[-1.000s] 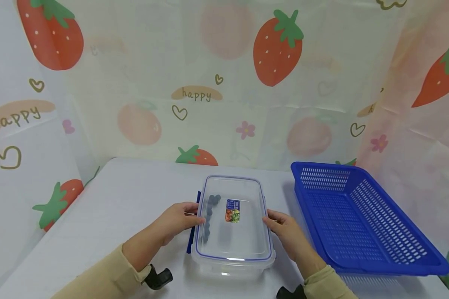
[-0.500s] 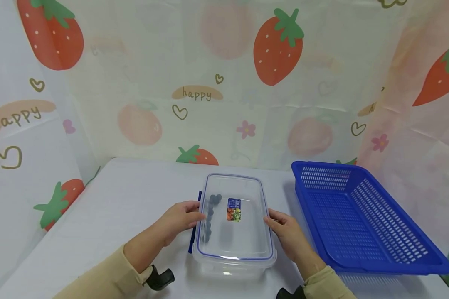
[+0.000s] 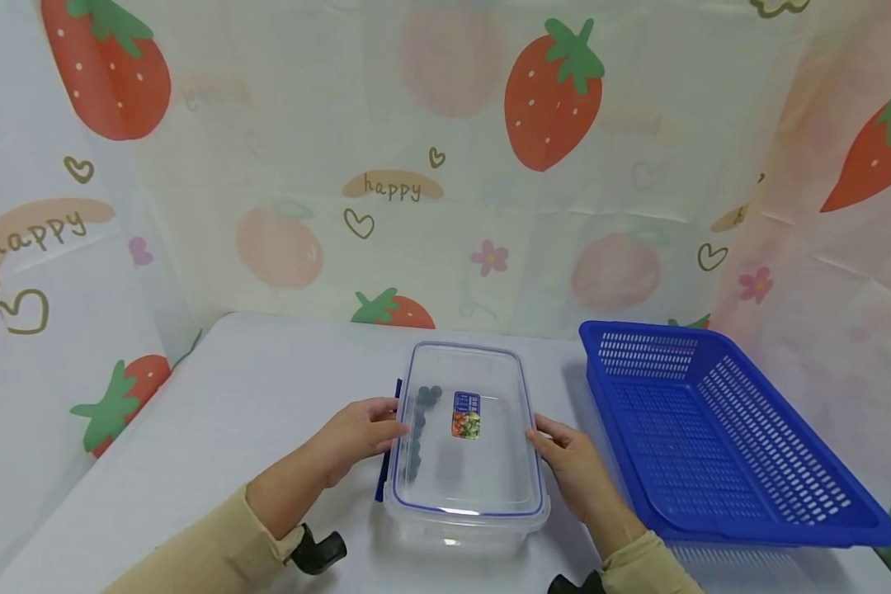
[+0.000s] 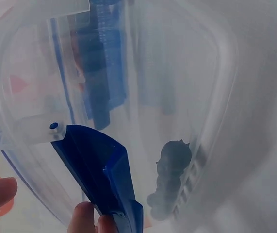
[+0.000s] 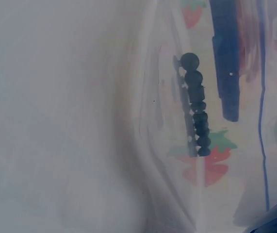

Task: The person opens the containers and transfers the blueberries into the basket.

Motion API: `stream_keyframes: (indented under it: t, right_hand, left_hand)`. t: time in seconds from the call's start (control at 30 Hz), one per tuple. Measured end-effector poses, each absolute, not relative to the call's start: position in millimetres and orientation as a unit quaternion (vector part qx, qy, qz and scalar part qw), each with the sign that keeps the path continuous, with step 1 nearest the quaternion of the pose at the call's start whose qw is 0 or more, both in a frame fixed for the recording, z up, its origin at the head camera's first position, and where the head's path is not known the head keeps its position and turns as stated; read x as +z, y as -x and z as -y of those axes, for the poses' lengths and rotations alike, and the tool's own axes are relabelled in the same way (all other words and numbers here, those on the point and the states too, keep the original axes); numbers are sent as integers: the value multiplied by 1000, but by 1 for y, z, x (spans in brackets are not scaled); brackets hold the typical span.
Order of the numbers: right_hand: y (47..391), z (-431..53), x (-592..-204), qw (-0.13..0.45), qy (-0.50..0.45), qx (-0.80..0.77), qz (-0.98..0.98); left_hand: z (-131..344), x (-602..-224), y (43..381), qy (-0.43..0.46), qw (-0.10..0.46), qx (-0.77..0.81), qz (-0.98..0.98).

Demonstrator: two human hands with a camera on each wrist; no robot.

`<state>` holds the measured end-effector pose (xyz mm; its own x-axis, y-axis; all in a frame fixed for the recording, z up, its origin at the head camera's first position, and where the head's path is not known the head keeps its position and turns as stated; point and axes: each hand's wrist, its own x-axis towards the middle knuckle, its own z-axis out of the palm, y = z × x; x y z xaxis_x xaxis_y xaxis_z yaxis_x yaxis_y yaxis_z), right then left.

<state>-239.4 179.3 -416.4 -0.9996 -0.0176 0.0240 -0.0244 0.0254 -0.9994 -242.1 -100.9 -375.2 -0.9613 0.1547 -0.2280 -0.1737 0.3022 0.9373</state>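
A clear plastic food container [image 3: 483, 478] with a blue-edged lid stands on the white table in the head view. Several dark round berries, seemingly blueberries [image 5: 200, 121], lie in a row inside along its left side. My left hand [image 3: 349, 437] grips the container's left side, thumb on the lid's rim and fingers by the blue latch [image 4: 102, 170], which sticks out from the side. On the opposite side my right hand [image 3: 572, 466] holds the rim, its thumb on top; its other fingers are partly hidden. No part of this hand is plain in the right wrist view.
To the right of the container stands a large blue plastic basket [image 3: 631, 470] with slotted walls, close to my right forearm. A printed strawberry curtain [image 3: 453, 206] closes off the back and both sides of the table [image 3: 267, 371].
The food container has shifted very slightly away from me, with both hands still on its sides. The basket stays put.
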Motion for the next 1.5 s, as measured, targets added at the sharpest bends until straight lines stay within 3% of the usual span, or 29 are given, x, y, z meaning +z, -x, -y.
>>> stream_keyframes:
  t: [0.37, 0.77, 1.5]
  right_hand:
    - [240, -184, -408, -1, -5, 693, 720]
    - [239, -187, -398, 33, -8, 650, 759]
    - [230, -188, -378, 4, 4, 655, 756]
  left_hand:
    - [97, -375, 243, -21, 161, 599, -784]
    - [97, -372, 240, -39, 124, 570, -811]
    - [104, -357, 236, -51, 170, 620, -765]
